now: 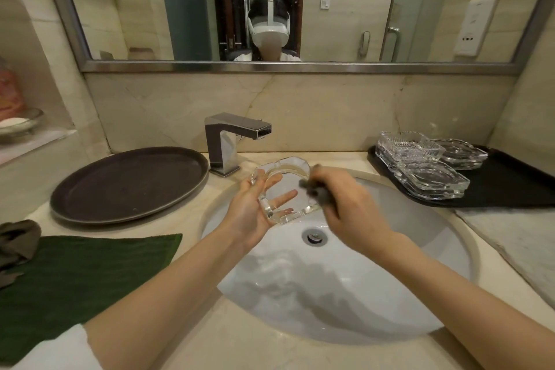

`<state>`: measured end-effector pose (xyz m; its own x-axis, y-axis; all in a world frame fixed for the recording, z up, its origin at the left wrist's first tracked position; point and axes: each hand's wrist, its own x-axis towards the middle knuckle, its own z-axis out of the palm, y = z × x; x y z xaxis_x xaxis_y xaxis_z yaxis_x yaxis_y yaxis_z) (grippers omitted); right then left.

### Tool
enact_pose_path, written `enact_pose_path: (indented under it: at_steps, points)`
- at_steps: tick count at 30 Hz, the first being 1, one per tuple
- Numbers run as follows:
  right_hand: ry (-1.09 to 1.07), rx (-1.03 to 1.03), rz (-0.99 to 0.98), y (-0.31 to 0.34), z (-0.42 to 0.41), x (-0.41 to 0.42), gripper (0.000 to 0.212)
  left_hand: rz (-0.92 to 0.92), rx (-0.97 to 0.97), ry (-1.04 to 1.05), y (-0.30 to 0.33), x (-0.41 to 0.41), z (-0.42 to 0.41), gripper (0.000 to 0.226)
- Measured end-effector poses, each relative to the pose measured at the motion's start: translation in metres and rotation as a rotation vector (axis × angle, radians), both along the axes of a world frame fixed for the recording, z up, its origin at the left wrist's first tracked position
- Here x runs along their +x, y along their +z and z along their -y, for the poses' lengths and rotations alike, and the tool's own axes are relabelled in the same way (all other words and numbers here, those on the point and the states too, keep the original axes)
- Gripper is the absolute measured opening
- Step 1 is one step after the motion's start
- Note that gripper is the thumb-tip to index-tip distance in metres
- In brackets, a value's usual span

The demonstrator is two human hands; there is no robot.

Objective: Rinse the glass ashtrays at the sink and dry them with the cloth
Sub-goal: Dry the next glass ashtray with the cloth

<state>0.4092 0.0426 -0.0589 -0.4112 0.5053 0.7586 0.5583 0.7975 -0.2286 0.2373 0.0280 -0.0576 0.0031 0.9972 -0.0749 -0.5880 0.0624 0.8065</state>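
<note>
Beige marble wall [300,111], steel-framed mirror [192,3] above.

One glass ashtray [282,192] is held over the sink [390,264]; a stack of others [420,162] sits on the black tray [510,186] — at least four, exact number unclear; two trays — one black, one round brown [129,183]; one tap [231,141]; one green cloth [75,273]; two hands — left [255,210], right [345,207].

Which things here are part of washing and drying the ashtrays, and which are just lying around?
In use: glass ashtray in the left hand; dark cloth in the right hand; sink; faucet; stacked ashtrays on the black tray.

Lying about: round brown tray; green towel; soap dish.
</note>
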Motion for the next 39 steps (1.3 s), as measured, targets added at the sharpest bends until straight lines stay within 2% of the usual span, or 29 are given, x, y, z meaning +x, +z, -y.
enact_pose_path:
  at_steps: [2,3,6,8,11,14,16,18,20,23,25,27,29,30,33,36,39]
  points:
    - [-0.058,-0.053,-0.163,0.006,0.001,-0.002,0.044,0.006,-0.009,-0.02,0.0,0.001,0.0,0.041]
    - [-0.05,-0.065,-0.158,0.007,0.003,-0.006,0.044,0.014,-0.01,-0.032,-0.001,0.003,0.0,0.04]
    - [-0.083,0.05,0.055,-0.004,0.006,-0.023,0.022,-0.013,-0.011,-0.064,-0.001,0.01,0.006,0.034]
    - [-0.128,0.048,0.098,-0.007,0.007,-0.033,0.011,-0.024,-0.02,-0.06,-0.002,0.012,0.008,0.03]
    - [-0.04,-0.065,0.148,-0.002,0.014,-0.043,0.017,-0.061,-0.019,-0.035,-0.003,0.008,0.006,0.024]
    - [0.127,-0.229,0.288,0.001,0.019,-0.033,0.021,-0.145,-0.015,0.013,-0.004,0.004,0.004,0.024]
    - [0.087,-0.134,0.371,0.002,0.016,-0.023,0.022,-0.171,-0.005,0.015,-0.002,0.002,0.004,0.025]
    - [-0.067,0.02,0.41,0.002,0.008,-0.017,0.019,-0.174,0.002,-0.002,0.0,0.002,0.004,0.026]
    - [-0.198,0.086,0.41,0.004,0.002,-0.019,0.016,-0.193,0.009,-0.027,-0.001,0.005,0.003,0.025]
    - [-0.235,0.124,0.368,0.004,0.0,-0.028,0.01,-0.23,0.007,-0.057,-0.004,0.011,0.005,0.025]
    - [-0.163,-0.013,0.359,0.002,0.004,-0.035,0.013,-0.253,0.011,-0.022,-0.006,0.01,0.004,0.027]
    - [-0.054,-0.184,0.413,0.0,0.011,-0.038,0.03,-0.281,0.008,0.034,-0.006,0.007,0.003,0.026]
    - [0.041,-0.216,0.491,0.004,0.015,-0.031,0.037,-0.317,-0.005,0.068,-0.005,0.006,0.004,0.027]
    - [0.059,-0.215,0.538,0.008,0.016,-0.026,0.035,-0.346,-0.008,0.068,-0.005,0.005,0.004,0.027]
    - [-0.019,-0.09,0.598,0.01,0.007,-0.007,0.022,-0.438,0.019,0.085,-0.004,0.004,0.005,0.027]
    - [-0.2,0.011,0.568,0.004,-0.003,-0.004,0.025,-0.415,0.005,0.093,-0.002,0.003,0.002,0.029]
    - [-0.263,0.123,0.546,-0.001,-0.003,-0.016,0.017,-0.392,-0.005,0.052,-0.002,0.004,0.002,0.031]
